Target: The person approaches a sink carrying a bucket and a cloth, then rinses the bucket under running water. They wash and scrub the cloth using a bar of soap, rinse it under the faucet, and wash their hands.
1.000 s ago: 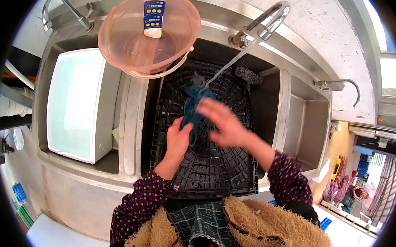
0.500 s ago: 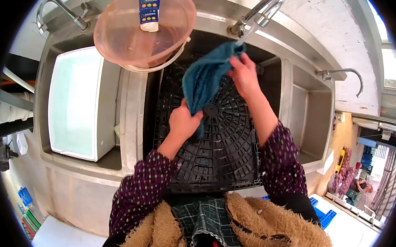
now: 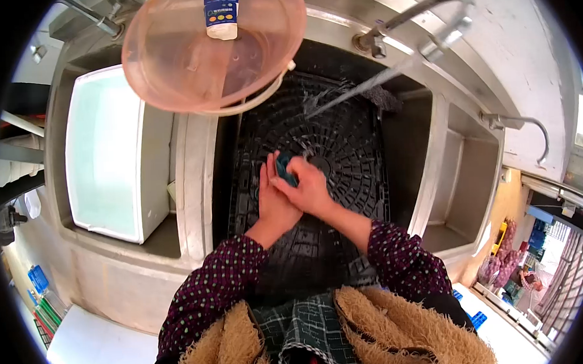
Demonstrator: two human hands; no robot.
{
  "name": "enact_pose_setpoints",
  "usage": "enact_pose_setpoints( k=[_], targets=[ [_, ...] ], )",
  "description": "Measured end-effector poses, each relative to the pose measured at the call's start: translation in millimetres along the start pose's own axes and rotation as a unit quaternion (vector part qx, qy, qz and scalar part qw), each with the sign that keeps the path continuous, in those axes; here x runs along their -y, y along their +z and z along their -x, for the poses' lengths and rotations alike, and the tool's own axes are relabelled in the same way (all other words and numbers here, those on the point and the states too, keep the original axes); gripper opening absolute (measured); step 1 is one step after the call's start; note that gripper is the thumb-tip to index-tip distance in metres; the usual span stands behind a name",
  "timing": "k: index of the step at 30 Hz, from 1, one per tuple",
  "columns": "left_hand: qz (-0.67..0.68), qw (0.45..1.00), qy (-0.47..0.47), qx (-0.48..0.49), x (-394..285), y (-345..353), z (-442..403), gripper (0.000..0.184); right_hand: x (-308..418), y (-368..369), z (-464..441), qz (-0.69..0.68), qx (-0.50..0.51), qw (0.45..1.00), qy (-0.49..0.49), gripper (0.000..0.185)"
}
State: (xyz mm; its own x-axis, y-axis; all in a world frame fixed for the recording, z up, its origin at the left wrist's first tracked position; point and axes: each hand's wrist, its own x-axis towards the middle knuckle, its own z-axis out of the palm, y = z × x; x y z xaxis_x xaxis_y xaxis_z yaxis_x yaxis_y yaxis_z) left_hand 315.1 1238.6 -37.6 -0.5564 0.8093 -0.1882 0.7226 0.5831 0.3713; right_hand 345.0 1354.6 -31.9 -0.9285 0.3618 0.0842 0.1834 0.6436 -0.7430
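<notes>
A teal cloth (image 3: 286, 168), bunched small, is pressed between my two hands above the black slotted crate (image 3: 353, 173) in the middle sink. My left hand (image 3: 274, 199) lies under it with its fingers extended and the palm against the cloth. Over it, my right hand (image 3: 307, 186) is closed round the cloth. Most of the cloth is hidden by my fingers. Water runs from the faucet (image 3: 422, 43) onto the crate, beyond my hands.
A pinkish clear bucket (image 3: 170, 77) with a blue-and-white packet (image 3: 222, 17) stands at the back. The left sink holds a white tub (image 3: 105, 151) of water. A dark scrubber (image 3: 383, 98) lies behind the crate; a smaller sink (image 3: 457, 181) is at right.
The cloth, stretched out under the faucet half a second ago, is now crumpled between my hands. My right hand has come down and toward my left hand, away from the water.
</notes>
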Motion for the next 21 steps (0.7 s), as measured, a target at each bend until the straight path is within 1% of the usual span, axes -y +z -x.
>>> enact_pose_setpoints(
  k=[1,2,3,4,5,6,8,9,10,11,12,13,14,15,16,17,18,19,20,21],
  targets=[
    [-0.011,1.000,0.017,0.019,2,2,-6,0.077,-12,13,-6,-0.007,-0.038,0.998,-0.048,0.029],
    [0.050,0.997,-0.043,0.032,2,6,-12,0.075,-45,26,-41,0.096,-0.033,0.995,-0.020,0.026],
    [0.060,0.998,-0.020,0.017,4,12,-15,0.076,-83,41,-86,0.196,-0.028,0.980,0.010,0.023],
    [0.061,0.998,-0.004,0.005,3,17,-16,0.077,-118,53,-125,0.203,-0.047,0.978,-0.005,0.024],
    [0.053,0.998,0.018,-0.009,8,16,-18,0.077,-134,62,-154,0.207,-0.076,0.975,-0.020,0.025],
    [0.045,0.999,0.019,-0.005,15,14,-18,0.077,-127,63,-153,0.199,-0.079,0.977,-0.017,0.025],
    [0.189,0.982,-0.006,0.008,18,9,-19,0.079,-114,39,-133,0.177,-0.003,0.978,0.108,0.029],
    [0.143,0.989,-0.039,-0.012,24,-4,-21,0.083,-96,24,-112,0.099,0.018,0.989,0.106,0.036],
    [0.053,0.997,-0.063,0.002,28,-7,-23,0.083,-66,11,-86,0.075,0.060,0.990,0.108,0.040],
    [-0.035,0.995,-0.088,0.020,29,-6,-26,0.084,-38,-1,-58,0.023,0.105,0.991,0.083,0.040],
    [-0.067,0.987,-0.082,0.120,21,-7,-33,0.082,-13,-3,-24,0.024,0.072,0.997,-0.014,0.035],
    [-0.183,0.972,-0.039,0.145,26,7,-35,0.079,-1,3,-4,0.019,0.042,0.992,-0.113,0.030],
    [-0.103,0.988,-0.034,0.113,28,9,-35,0.081,-10,21,-18,0.181,0.151,0.972,-0.016,0.025],
    [-0.029,0.996,-0.029,0.076,31,9,-36,0.084,-29,38,-47,0.332,0.250,0.906,0.077,0.020],
    [-0.035,0.996,-0.031,0.077,33,18,-40,0.084,-89,43,-85,0.291,0.072,0.949,-0.095,0.013],
    [-0.007,0.998,-0.030,0.050,31,23,-38,0.089,-117,49,-132,0.246,0.044,0.968,-0.005,0.017],
    [0.015,0.999,-0.025,0.021,33,21,-38,0.095,-131,54,-159,0.252,0.009,0.968,-0.001,0.023],
    [0.002,0.999,-0.025,0.020,37,15,-37,0.095,-134,60,-170,0.256,-0.027,0.966,0.008,0.029],
    [0.037,0.999,-0.022,0.003,36,9,-35,0.099,-124,59,-161,0.253,-0.028,0.967,0.007,0.029],
    [0.081,0.997,-0.011,-0.013,32,6,-36,0.103,-114,47,-140,0.243,0.000,0.970,0.033,0.036]
  ],
)
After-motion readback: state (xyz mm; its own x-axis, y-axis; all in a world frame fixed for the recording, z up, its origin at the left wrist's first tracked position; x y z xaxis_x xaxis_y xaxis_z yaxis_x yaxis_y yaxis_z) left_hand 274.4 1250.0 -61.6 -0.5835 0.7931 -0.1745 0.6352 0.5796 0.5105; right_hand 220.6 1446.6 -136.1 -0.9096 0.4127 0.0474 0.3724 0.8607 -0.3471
